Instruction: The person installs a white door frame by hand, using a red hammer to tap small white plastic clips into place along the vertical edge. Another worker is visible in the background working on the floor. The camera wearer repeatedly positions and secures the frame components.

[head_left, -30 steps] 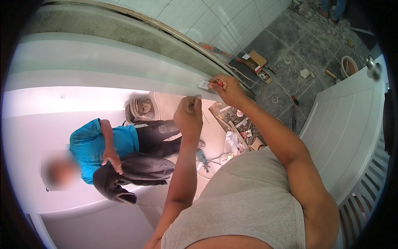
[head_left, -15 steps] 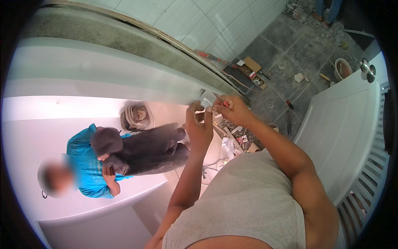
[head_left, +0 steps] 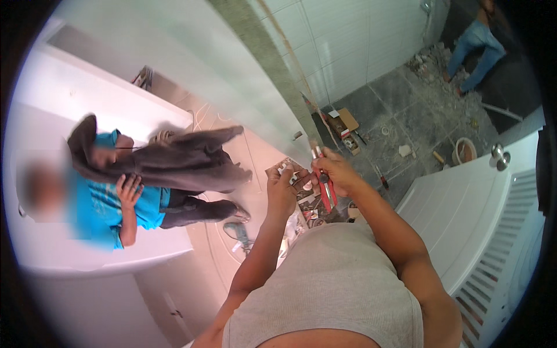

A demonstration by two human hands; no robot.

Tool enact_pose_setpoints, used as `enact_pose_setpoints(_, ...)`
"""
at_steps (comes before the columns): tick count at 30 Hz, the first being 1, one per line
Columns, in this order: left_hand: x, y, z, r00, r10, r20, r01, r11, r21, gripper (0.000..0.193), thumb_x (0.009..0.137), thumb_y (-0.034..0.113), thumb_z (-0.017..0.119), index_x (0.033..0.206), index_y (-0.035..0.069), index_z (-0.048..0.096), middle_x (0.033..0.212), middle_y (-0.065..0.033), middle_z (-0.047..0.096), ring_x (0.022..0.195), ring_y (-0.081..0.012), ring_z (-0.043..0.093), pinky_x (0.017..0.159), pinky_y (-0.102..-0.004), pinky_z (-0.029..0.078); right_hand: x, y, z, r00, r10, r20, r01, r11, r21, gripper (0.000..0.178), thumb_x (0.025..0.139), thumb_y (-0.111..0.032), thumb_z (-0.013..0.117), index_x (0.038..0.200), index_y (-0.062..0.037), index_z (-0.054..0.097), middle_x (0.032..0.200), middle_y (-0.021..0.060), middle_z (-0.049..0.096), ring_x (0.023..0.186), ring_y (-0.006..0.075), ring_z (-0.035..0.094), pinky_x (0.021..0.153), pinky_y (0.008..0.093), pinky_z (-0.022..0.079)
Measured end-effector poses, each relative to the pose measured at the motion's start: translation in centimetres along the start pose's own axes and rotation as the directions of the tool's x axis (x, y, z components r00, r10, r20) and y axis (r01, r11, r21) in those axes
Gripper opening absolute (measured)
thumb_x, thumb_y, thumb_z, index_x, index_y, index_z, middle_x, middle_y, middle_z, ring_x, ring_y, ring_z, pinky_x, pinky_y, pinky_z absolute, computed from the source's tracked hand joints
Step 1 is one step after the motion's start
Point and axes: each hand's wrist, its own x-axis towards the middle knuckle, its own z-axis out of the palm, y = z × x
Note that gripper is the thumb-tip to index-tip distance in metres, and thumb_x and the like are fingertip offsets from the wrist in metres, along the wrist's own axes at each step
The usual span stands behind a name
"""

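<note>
My right hand (head_left: 341, 175) is closed around red-handled pliers (head_left: 329, 197), with the metal jaws pointing up toward the door frame (head_left: 272, 116). To its left, my left hand (head_left: 281, 194) pinches a small pale piece (head_left: 284, 170), perhaps a metal plate; its exact kind is too small to tell. The two hands are close together but apart, just below a small dark slot (head_left: 298, 136) in the frame's pale face. Part of the small piece is hidden by my fingers.
An open white door (head_left: 458, 203) with a round metal knob (head_left: 500, 158) stands at right. Left, a person in a blue shirt (head_left: 148, 200) carries a dark garment. A cardboard box (head_left: 343, 123), a bucket (head_left: 464, 152), rubble and another person in jeans (head_left: 478, 49) are beyond. A green power tool (head_left: 237, 233) lies left.
My view has turned. The pliers' red handles now show fully in my right hand, and my hands have come down from the frame slot. The person in blue has shifted, with the garment raised.
</note>
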Motion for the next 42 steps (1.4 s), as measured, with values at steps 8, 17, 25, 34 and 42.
enact_pose_setpoints(8,-5.5,2.8,1.9,0.969,-0.161,0.186,0.143,0.984,0.106,0.014,0.099,0.014,0.063,0.111,0.007,0.06,0.09,-0.0038,0.061,0.076,-0.0154,0.063,0.065,-0.0319,0.054,-1.4,-0.4,-1.6,0.991,0.109,-0.078,-0.099,0.986,0.131,0.038,0.099,-0.036,0.067,0.118,-0.0032,0.06,0.083,0.0033,0.059,0.062,0.014,0.056,0.054,0.0307,0.049)
enact_pose_setpoints(17,-18.2,17.9,6.3,0.365,0.62,0.695,-0.691,0.68,-0.243,0.02,0.097,0.017,0.066,0.109,0.002,0.069,0.09,-0.0102,0.066,0.07,-0.0223,0.063,0.068,-0.0389,0.052,-4.0,1.4,-3.6,0.935,0.283,-0.215,-0.288,0.958,0.009,0.04,0.101,-0.034,0.062,0.121,0.0008,0.061,0.078,0.0035,0.059,0.052,0.0104,0.05,0.039,0.0274,0.041)
enact_pose_setpoints(25,-14.9,14.9,1.3,0.519,0.778,0.353,-0.639,0.628,-0.445,0.021,0.103,0.02,0.056,0.119,0.01,0.067,0.065,-0.0071,0.056,0.053,-0.0217,0.056,0.048,-0.0354,0.047,-6.0,1.7,-2.2,0.89,0.308,-0.335,-0.35,0.934,-0.071,0.043,0.104,-0.037,0.056,0.126,-0.0003,0.059,0.078,0.0045,0.06,0.051,0.0119,0.05,0.041,0.0287,0.042)
enact_pose_setpoints(34,0.3,6.6,0.3,0.862,0.482,0.156,-0.482,0.689,0.542,0.067,0.091,0.029,0.079,0.143,-0.006,0.053,0.144,-0.0192,0.055,0.135,-0.0273,0.052,0.104,-0.0392,0.048,-5.2,-0.3,0.7,0.961,0.236,-0.147,-0.238,0.971,0.001,0.046,0.104,-0.036,0.054,0.132,0.0,0.055,0.081,0.0063,0.062,0.051,0.0122,0.051,0.041,0.0281,0.043)
enact_pose_setpoints(42,0.9,6.8,1.6,0.806,0.539,0.243,-0.52,0.452,0.725,0.06,0.092,0.028,0.078,0.138,-0.004,0.057,0.133,-0.0205,0.059,0.123,-0.0295,0.06,0.102,-0.0405,0.048,-4.9,-2.0,1.0,0.992,0.12,-0.042,-0.123,0.991,-0.056,0.043,0.104,-0.031,0.054,0.131,0.002,0.056,0.08,0.0063,0.061,0.047,0.0117,0.051,0.035,0.0287,0.04)
